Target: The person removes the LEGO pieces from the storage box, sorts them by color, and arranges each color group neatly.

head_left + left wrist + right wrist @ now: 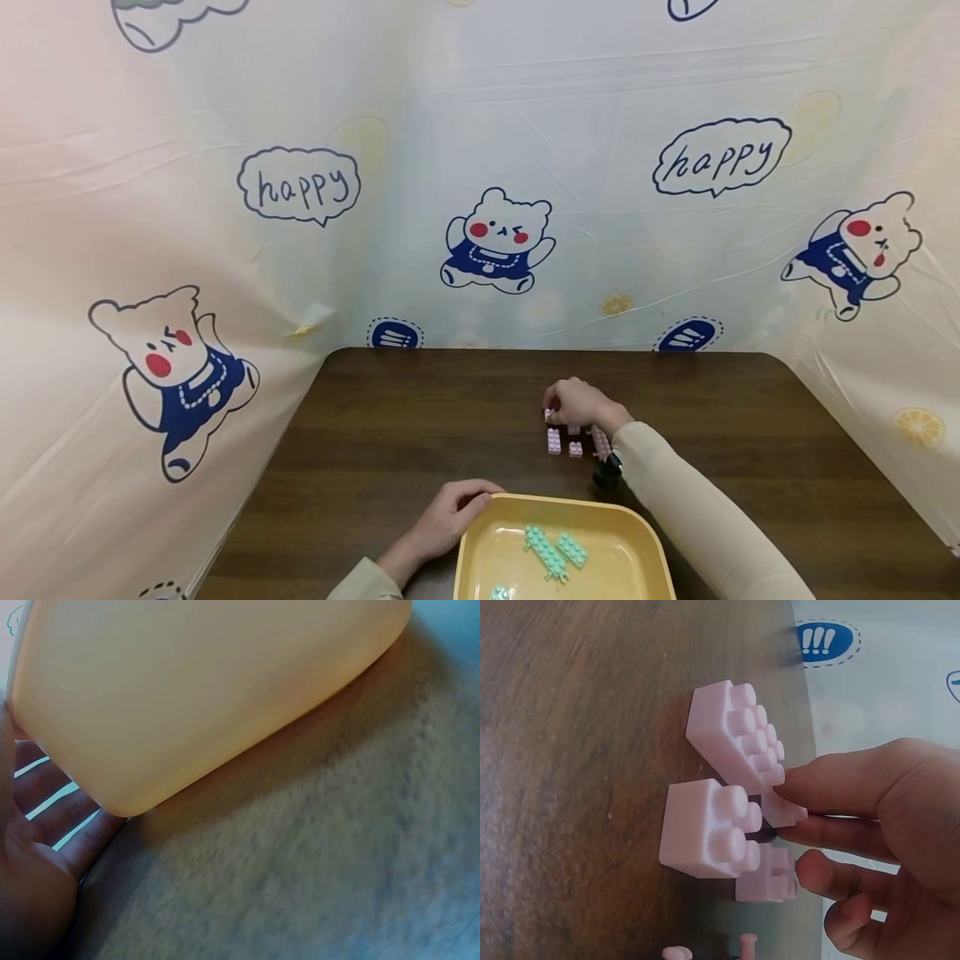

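My right hand (579, 402) pinches a small pink toy building brick (781, 810) between thumb and forefinger, low over the table. Beside it in the right wrist view stand a longer pink brick (714, 729) with two rows of studs, a square pink brick (688, 829) and another small pink brick (754, 881). A long pink piece (601, 442) lies under the right wrist. My left hand (448, 518) holds the far left corner of a yellow tray (555, 502), fingers against its outer wall. The left wrist view shows those fingers partly hidden behind the tray.
Inside the tray lie a long mint-green piece (546, 553), a shorter mint-green brick (572, 550) and a further green piece (500, 592) at the lower edge. The brown wooden table (390, 433) ends at a printed curtain (405, 250) behind and at both sides.
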Action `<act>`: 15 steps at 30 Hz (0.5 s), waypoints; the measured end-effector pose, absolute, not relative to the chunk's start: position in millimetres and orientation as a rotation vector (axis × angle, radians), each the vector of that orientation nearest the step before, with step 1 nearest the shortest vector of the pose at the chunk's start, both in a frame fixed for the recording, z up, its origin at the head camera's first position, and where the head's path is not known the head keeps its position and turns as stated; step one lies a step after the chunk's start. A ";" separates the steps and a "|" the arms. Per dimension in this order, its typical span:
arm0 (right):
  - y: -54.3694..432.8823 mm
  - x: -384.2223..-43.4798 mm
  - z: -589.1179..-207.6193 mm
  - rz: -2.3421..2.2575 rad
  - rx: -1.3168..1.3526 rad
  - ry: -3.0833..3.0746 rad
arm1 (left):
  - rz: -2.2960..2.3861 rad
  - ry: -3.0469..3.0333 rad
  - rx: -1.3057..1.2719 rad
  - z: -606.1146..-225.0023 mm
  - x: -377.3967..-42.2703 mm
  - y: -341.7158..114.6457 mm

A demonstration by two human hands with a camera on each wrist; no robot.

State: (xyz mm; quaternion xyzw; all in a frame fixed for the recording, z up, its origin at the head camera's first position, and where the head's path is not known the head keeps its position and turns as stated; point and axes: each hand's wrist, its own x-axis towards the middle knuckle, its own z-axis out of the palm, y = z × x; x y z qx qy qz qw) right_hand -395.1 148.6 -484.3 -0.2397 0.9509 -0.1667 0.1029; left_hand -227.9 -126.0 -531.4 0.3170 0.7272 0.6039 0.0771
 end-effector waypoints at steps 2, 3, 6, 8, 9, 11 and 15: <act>148.5 -394.6 -484.6 -0.507 -0.702 2.794 | 1.812 2.188 0.938 -537.4 -229.9 -126.3; 148.5 -394.5 -484.5 -0.516 -0.700 2.790 | 1.813 2.191 0.933 -539.4 -230.6 -126.4; 148.6 -394.1 -484.5 -0.524 -0.701 2.783 | 1.819 2.187 0.933 -542.0 -231.2 -126.7; 148.8 -393.7 -484.5 -0.510 -0.705 2.786 | 1.821 2.187 0.935 -542.7 -231.4 -126.7; 149.0 -393.6 -484.4 -0.509 -0.708 2.789 | 1.823 2.188 0.940 -542.8 -231.3 -126.8; 149.0 -393.0 -484.5 -0.506 -0.707 2.788 | 1.824 2.193 0.947 -542.6 -231.3 -126.9; 148.9 -392.2 -483.2 -0.520 -0.705 2.781 | 1.817 2.205 0.949 -541.9 -231.4 -127.0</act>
